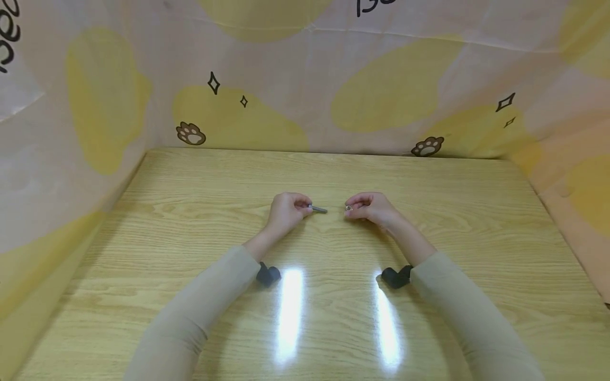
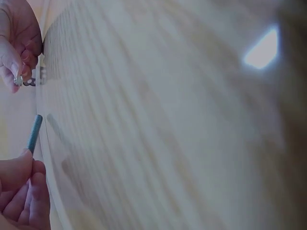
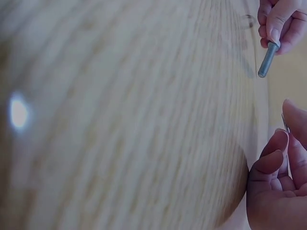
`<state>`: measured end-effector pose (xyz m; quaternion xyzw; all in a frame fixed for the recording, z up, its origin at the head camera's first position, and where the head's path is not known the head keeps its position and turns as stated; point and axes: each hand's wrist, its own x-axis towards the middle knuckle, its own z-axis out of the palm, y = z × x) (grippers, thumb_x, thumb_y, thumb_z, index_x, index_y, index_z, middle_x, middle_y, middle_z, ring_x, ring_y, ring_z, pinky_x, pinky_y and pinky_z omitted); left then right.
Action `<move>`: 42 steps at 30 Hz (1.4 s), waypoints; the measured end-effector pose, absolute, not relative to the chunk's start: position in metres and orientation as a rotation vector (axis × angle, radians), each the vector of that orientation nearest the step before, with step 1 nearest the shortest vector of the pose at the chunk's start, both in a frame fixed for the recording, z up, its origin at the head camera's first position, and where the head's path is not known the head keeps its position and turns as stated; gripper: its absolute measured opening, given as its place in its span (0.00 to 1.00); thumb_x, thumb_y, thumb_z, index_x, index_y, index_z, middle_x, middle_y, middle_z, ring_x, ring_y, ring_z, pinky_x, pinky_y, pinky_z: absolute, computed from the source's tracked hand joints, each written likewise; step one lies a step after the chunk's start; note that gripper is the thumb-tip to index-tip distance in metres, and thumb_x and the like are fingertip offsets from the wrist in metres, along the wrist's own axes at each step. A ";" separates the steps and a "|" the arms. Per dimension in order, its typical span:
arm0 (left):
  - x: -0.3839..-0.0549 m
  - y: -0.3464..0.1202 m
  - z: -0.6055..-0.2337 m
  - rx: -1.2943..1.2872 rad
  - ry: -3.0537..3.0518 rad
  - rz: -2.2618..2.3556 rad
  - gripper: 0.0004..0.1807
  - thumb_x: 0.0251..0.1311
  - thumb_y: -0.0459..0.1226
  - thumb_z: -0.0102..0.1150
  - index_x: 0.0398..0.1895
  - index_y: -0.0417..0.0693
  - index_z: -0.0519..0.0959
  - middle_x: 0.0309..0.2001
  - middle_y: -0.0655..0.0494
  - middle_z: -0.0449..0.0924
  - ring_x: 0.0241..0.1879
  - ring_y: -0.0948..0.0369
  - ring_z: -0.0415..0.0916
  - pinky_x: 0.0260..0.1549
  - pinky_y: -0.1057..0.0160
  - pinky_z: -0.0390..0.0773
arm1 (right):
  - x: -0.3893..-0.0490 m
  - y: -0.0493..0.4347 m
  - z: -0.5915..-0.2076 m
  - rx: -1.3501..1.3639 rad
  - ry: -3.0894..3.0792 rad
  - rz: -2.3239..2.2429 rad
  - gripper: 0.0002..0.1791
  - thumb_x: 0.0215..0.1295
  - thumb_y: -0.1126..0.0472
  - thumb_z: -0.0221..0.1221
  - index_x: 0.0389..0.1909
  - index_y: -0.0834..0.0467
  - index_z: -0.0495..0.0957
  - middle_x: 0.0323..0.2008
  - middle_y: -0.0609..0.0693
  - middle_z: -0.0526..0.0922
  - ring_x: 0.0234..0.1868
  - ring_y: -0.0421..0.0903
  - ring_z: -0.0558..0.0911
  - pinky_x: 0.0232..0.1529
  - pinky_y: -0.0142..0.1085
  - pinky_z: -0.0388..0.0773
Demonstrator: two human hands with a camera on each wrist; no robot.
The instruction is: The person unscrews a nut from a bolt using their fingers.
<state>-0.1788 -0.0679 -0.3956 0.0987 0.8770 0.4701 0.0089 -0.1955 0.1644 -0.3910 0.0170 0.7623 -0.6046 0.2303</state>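
My left hand pinches a grey threaded bolt at one end between thumb and fingers. The bolt's threaded shank points toward the other hand, and its head is mostly covered by the fingertips. Across a small gap, my right hand pinches a small shiny metal nut by its edges, its hole showing in the head view. From the right wrist view only a thin edge of the nut shows between thumb and finger. Bolt and nut are apart, both held above the table.
The wood-grained table spreads under both hands, with two bright light reflections nearer the front. Black wrist camera mounts sit by both sleeve cuffs. A patterned cloth with yellow patches and paw prints stands behind and at the sides.
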 end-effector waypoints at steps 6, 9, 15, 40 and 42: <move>-0.179 -0.069 -0.396 0.327 2.741 1.438 0.06 0.49 0.27 0.67 0.32 0.34 0.83 0.31 0.46 0.83 0.30 0.57 0.81 0.32 0.67 0.81 | -0.195 0.162 -0.391 0.027 2.164 -1.596 0.19 0.51 0.71 0.67 0.45 0.72 0.75 0.23 0.46 0.75 0.23 0.38 0.71 0.21 0.26 0.68; -0.180 -0.069 -0.396 0.325 2.735 1.434 0.06 0.49 0.27 0.67 0.32 0.34 0.83 0.30 0.46 0.83 0.30 0.57 0.81 0.32 0.68 0.81 | -0.196 0.160 -0.392 0.009 2.213 -1.546 0.18 0.50 0.71 0.67 0.43 0.71 0.76 0.24 0.46 0.75 0.24 0.38 0.71 0.22 0.25 0.68; -0.180 -0.069 -0.395 0.330 2.739 1.402 0.06 0.49 0.27 0.67 0.32 0.34 0.83 0.30 0.46 0.83 0.29 0.57 0.81 0.31 0.68 0.81 | -0.195 0.155 -0.391 -0.054 2.350 -1.425 0.15 0.49 0.71 0.67 0.39 0.69 0.79 0.23 0.48 0.74 0.25 0.40 0.71 0.23 0.24 0.68; -0.178 -0.068 -0.397 0.386 2.798 1.253 0.04 0.51 0.29 0.66 0.32 0.37 0.83 0.29 0.50 0.82 0.29 0.59 0.77 0.31 0.67 0.78 | -0.192 0.153 -0.387 -0.104 2.464 -1.243 0.12 0.51 0.69 0.67 0.38 0.65 0.81 0.28 0.50 0.76 0.31 0.44 0.71 0.30 0.30 0.71; -0.177 -0.068 -0.397 0.392 2.798 1.255 0.04 0.52 0.29 0.66 0.32 0.37 0.83 0.29 0.50 0.82 0.29 0.60 0.77 0.31 0.67 0.78 | -0.191 0.153 -0.387 -0.106 2.462 -1.247 0.12 0.51 0.69 0.67 0.38 0.65 0.81 0.28 0.50 0.76 0.31 0.44 0.71 0.30 0.30 0.71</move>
